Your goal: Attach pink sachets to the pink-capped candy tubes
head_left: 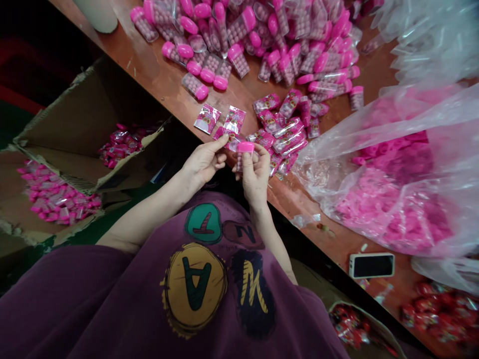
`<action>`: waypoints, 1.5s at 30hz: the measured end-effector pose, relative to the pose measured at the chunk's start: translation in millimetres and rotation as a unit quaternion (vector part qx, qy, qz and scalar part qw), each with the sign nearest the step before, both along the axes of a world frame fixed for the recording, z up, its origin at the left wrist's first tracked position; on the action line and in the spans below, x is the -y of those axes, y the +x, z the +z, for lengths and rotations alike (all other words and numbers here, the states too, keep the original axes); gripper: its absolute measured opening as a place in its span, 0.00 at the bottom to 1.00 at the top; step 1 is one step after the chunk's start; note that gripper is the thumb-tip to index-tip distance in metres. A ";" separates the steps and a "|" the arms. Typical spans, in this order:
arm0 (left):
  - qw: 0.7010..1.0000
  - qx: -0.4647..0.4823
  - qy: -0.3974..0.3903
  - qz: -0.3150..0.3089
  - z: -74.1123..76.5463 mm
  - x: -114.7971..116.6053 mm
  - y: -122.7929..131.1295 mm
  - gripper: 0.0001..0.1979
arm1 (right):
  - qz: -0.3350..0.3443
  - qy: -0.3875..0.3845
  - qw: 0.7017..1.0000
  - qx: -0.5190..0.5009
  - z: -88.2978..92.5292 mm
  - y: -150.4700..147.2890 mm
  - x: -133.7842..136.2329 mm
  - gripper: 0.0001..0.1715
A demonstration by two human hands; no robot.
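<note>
My right hand [257, 174] grips a small clear bottle [245, 147] with a pink cap and round pink candies inside, held upright at the table edge. Between the thumb and finger of my left hand [205, 160] is a pink printed sachet [232, 141], which reaches to the bottle. Whether the sachet touches the bottle I cannot tell. Just beyond my hands lie two flat pink sachets [207, 119]. To their right is a heap of filled-looking pink packets [286, 134].
Many pink-capped candy bottles [241, 30] cover the far table. On the right are a plastic bag of pink caps [396, 199], clear empty bottles [434, 40], a phone [371, 265] and red wrapped packets [441, 311]. Cardboard boxes [90, 114] holding pink packets stand at left.
</note>
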State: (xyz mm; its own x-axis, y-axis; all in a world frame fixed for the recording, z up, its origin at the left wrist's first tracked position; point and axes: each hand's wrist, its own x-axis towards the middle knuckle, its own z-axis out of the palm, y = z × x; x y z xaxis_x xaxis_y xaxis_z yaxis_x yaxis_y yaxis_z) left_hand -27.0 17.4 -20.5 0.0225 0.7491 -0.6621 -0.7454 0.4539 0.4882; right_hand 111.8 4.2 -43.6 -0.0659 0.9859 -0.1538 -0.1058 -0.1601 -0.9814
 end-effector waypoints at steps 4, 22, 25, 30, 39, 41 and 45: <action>1.000 -0.007 0.008 0.000 0.2 1.8 -2.3 0.15 | -0.010 0.011 1.000 0.004 -1.4 0.0 -0.9 0.26; 0.996 -0.048 0.072 -0.036 -1.3 7.5 1.8 0.20 | 0.031 -0.060 0.996 -0.054 3.4 4.2 7.2 0.25; 0.993 -0.070 0.083 -0.051 2.1 8.9 3.0 0.23 | 0.031 -0.059 0.996 -0.054 2.5 4.3 8.9 0.27; 0.991 -0.082 0.087 -0.057 3.5 10.7 6.5 0.21 | 0.033 -0.004 0.999 -0.021 0.8 2.7 13.5 0.29; 0.992 -0.035 0.074 -0.099 -3.0 14.0 10.1 0.22 | 0.064 -0.006 0.998 -0.009 -1.9 6.6 11.2 0.30; 0.991 -0.045 0.078 -0.101 -2.0 12.6 7.6 0.22 | 0.083 -0.041 0.995 -0.032 -0.7 9.4 13.7 0.31; 0.992 -0.050 0.078 -0.084 -2.6 11.8 7.6 0.18 | 0.119 -0.043 0.992 -0.027 -1.3 13.8 20.2 0.33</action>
State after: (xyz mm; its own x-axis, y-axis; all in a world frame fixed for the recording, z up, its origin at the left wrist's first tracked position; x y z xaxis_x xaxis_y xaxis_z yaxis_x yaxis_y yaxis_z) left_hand -19.5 5.5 -23.1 0.0958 0.8341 -0.5433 -0.6106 0.4803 0.6297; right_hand 125.6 -16.0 -44.9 -0.3052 0.9250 -0.2262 -0.1069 -0.2693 -0.9571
